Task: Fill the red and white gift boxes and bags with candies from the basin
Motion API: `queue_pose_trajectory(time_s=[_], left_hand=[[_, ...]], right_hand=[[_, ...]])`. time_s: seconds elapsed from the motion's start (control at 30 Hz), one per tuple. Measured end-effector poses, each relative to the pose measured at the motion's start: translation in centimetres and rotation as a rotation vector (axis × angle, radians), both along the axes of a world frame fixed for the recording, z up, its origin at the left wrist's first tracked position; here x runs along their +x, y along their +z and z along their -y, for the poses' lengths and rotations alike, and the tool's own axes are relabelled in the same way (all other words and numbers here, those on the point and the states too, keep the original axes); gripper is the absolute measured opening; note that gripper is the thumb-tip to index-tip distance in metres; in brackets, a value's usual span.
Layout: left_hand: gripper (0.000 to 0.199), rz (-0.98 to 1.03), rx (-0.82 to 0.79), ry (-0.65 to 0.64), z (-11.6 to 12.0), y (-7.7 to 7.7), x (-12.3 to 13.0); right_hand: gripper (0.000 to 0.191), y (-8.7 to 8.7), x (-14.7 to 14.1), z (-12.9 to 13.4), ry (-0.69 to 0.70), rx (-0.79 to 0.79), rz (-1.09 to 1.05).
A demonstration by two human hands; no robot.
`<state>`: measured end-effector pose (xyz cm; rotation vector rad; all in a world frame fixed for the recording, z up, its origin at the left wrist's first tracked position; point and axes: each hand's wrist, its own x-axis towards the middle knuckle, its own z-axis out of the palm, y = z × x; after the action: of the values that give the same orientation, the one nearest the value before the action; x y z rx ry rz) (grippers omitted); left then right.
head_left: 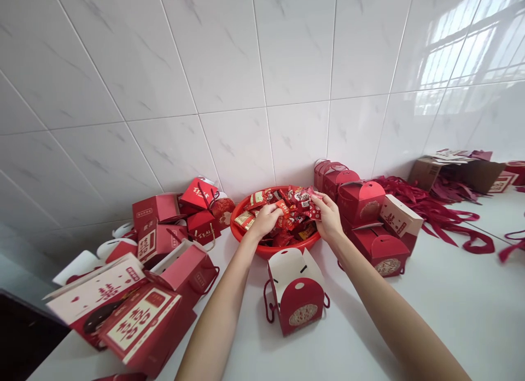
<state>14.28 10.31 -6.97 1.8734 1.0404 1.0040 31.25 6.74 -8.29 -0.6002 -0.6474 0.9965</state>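
Observation:
A round red plastic basin [268, 252] full of wrapped candies stands against the wall, with both my hands over it. My left hand [264, 220] is closed on a red candy packet [284, 210], pinched between thumb and fingers. In my right hand [328, 214] is another red candy packet [314, 205] with white spots, gripped at the basin's right side. Just in front of the basin sits a red gift box [302, 307], its top flaps open, pale inside, with dark red cord handles and a round light emblem.
Red and white gift boxes [141, 323] are heaped on the left. More red boxes [363, 200] line the right of the basin. Dark red ribbons [441, 206] spill near a cardboard box [424, 173] farther right. A tiled wall [229, 135] borders the white table [459, 293].

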Motion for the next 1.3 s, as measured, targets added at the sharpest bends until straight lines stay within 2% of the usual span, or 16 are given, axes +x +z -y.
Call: queue_pose_trajectory(time_s=[0.17, 0.4, 0.53, 0.63, 0.77, 0.93, 1.03, 1.13, 1.23, 1.3], left_hand=[[0.019, 0.031, -0.001, 0.039, -0.1, -0.1, 0.0], [0.012, 0.043, 0.058, -0.012, 0.0, -0.2, 0.1], [0.026, 0.057, 0.093, -0.079, 0.9, 0.1, 0.2], [0.029, 0.078, 0.060, -0.073, 1.7, 0.3, 0.1], [0.032, 0.191, -0.022, -0.089, 3.2, 0.6, -0.7], [0.039, 0.292, -0.088, -0.151, 6.0, 2.0, -2.6], [0.040, 0.201, -0.109, -0.198, 7.8, 3.4, -4.1], [0.036, -0.022, -0.111, -0.287, 9.3, 4.9, -5.1], [0.035, -0.307, -0.079, -0.344, 10.6, 5.9, -5.3], [0.033, -0.483, -0.072, -0.337, 11.2, 6.3, -5.1]], right_hand=[[0.036, -0.3, -0.1, 0.0, -0.002, 0.013, 0.072], [0.032, -0.7, -0.5, 0.4, -0.035, 0.024, 0.367], [0.027, -0.3, -0.4, 0.7, -0.033, 0.029, 0.420], [0.029, 0.0, -0.3, 1.0, 0.032, 0.032, 0.407], [0.037, 1.0, -0.4, 1.7, 0.188, -0.003, 0.399], [0.039, 3.9, -0.1, 4.1, 0.308, 0.053, 0.604], [0.033, 6.1, 0.4, 6.2, 0.240, 0.153, 0.832], [0.025, 7.9, 1.0, 8.2, 0.170, 0.223, 1.093], [0.017, 8.7, 1.2, 9.7, 0.157, 0.257, 1.292], [0.013, 8.9, 1.0, 10.4, 0.177, 0.258, 1.406]])
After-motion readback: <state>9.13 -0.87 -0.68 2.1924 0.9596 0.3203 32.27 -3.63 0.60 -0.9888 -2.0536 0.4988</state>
